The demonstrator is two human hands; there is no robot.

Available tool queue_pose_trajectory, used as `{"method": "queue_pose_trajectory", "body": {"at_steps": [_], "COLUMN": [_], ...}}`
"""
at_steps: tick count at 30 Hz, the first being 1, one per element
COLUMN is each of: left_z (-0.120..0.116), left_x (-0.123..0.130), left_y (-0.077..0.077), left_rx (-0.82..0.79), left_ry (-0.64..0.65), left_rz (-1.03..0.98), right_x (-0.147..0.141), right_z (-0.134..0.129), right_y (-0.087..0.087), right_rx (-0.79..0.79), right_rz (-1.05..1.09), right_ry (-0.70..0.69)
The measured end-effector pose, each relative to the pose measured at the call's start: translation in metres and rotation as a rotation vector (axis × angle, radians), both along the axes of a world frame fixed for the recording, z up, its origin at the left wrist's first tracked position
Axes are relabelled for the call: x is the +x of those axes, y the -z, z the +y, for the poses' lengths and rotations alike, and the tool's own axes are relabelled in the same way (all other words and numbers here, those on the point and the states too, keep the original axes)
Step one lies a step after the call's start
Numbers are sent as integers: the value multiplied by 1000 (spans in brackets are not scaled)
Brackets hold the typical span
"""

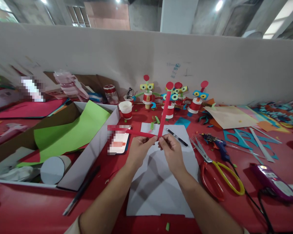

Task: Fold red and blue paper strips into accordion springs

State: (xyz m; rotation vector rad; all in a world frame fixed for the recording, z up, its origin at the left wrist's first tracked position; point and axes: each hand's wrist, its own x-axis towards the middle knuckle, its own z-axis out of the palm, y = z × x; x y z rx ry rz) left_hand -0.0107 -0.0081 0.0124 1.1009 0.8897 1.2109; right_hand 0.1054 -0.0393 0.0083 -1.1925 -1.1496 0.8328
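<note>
Over a white sheet, my left hand and my right hand meet fingertip to fingertip. Both pinch red paper strips where they join at a corner. One red strip stands upward; the other red strip reaches left across a phone. Whether it is one folded strip or two is hidden by my fingers. A black pen lies just beyond my right hand. Small green paper springs lie behind the strips.
Paper-cup robot figures stand along the back board, near a paper cup. Scissors, a glue gun and a purple corded device lie right. A box holding green paper stands left, beside a brush.
</note>
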Motion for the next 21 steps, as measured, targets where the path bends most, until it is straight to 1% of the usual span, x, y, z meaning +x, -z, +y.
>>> {"method": "queue_pose_trajectory", "body": {"at_steps": [4,8,10,12,14,18,19,21], "left_z": [2,5,6,5,3,-1,-2,-4], "left_x": [-1,-2,-1,-1,0,0,0,-1], "left_y": [0,5,7,7,6,6,7,10], "left_rx": [-31,-84,-94,-56,76,562,661,793], "left_ry": [-10,-47,-30,-8,-27,-188,-220,-258], "left_rz": [-10,-15,-25,16,154,526,589,670], "right_x": [-2,-3,-2,0,2,3,3,1], "right_z": [1,1,1,2,3,5,5,4], "right_y": [-1,-2,-1,2,4,5,4,1], "right_rx": [-8,-10,-10,-7,-4,-14,-21,-33], "right_rz": [119,136,151,154,149,192,196,173], "right_ry": [-19,-24,-8,13,33,25,24,38]}}
